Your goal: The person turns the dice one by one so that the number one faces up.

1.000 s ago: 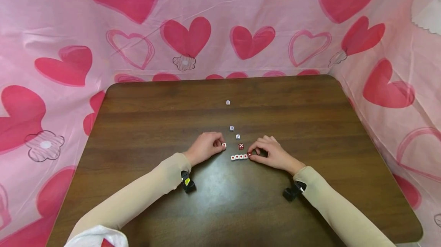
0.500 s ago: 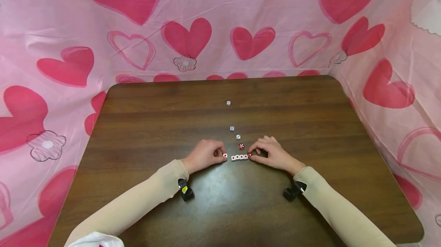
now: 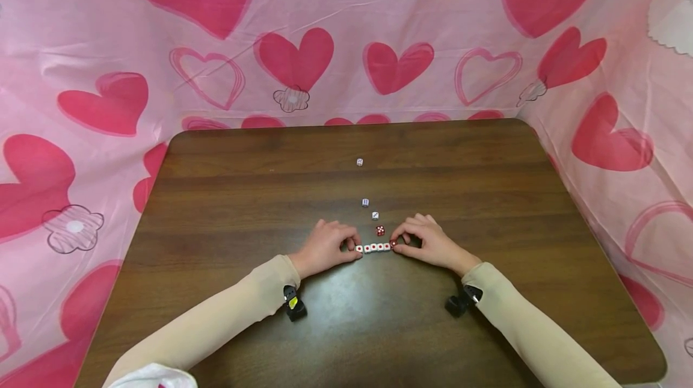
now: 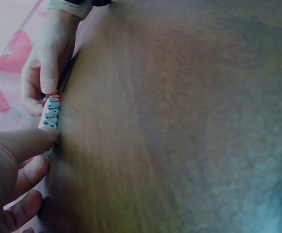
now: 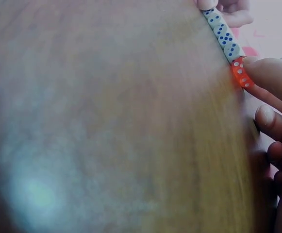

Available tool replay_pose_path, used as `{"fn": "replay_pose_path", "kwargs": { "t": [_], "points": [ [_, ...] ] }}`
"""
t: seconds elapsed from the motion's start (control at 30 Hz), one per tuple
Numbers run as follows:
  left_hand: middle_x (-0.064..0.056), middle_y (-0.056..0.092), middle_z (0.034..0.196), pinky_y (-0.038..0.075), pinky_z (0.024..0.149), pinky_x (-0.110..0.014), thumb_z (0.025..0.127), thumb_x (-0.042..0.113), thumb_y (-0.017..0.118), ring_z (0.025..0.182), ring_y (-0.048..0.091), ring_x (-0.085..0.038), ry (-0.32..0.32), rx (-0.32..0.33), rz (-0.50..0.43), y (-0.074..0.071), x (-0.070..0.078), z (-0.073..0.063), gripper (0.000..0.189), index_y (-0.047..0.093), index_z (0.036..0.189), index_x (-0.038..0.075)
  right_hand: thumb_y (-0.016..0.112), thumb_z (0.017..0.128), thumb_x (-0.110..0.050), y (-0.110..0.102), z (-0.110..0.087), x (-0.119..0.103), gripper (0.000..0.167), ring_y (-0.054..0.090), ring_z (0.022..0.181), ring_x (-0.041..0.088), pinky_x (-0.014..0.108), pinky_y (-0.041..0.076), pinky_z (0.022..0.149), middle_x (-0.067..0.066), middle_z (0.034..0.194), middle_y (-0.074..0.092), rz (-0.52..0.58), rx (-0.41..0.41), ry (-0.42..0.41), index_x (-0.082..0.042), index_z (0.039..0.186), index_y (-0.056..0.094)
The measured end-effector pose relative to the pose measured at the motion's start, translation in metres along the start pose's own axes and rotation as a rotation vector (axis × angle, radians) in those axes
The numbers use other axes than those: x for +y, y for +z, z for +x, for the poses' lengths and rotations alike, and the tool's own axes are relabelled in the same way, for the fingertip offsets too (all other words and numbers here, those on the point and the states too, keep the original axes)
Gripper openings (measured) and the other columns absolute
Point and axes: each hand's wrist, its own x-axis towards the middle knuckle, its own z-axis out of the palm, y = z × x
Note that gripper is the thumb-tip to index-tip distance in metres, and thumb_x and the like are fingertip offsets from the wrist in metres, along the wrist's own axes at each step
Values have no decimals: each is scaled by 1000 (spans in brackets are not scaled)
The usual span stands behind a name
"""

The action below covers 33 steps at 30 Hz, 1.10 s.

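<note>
My left hand point(image 3: 326, 248) pinches a white die point(image 3: 359, 249), its red one-dot face up, between thumb and finger. That die sits at the left end of a straight row of white dice point(image 3: 373, 247), with at most a sliver of a gap. At the row's right end, a red die point(image 3: 393, 244) is pinched by my right hand point(image 3: 431, 243). In the right wrist view this red die point(image 5: 240, 73) lies against the row, under the thumb. The left thumb point(image 4: 39, 141) partly covers the near white dice in the left wrist view.
Behind the row lies a loose red die point(image 3: 380, 230). Farther back are a white die point(image 3: 375, 215), another white die point(image 3: 365, 202) and a third white die point(image 3: 360, 162). They rest on a brown wooden table point(image 3: 260, 183), backed by a pink heart-patterned cloth point(image 3: 335, 9).
My left hand has brought its white die toward me and then right, up to the row's left end. My right hand stays on the red die. The loose dice have not moved.
</note>
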Motion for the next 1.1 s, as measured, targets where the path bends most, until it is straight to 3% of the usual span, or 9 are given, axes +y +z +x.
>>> {"fn": "replay_pose_path", "kwargs": {
  "t": [1.1],
  "points": [
    [18, 60, 76, 31, 80, -36, 88, 34, 83, 76, 48, -8, -18, 33, 3, 11, -1, 1, 20, 67, 95, 25, 86, 86, -23, 0, 0, 0, 20, 40, 81, 5, 34, 27, 81, -15, 81, 53, 2, 12, 15, -27, 102, 73]
  ]
}}
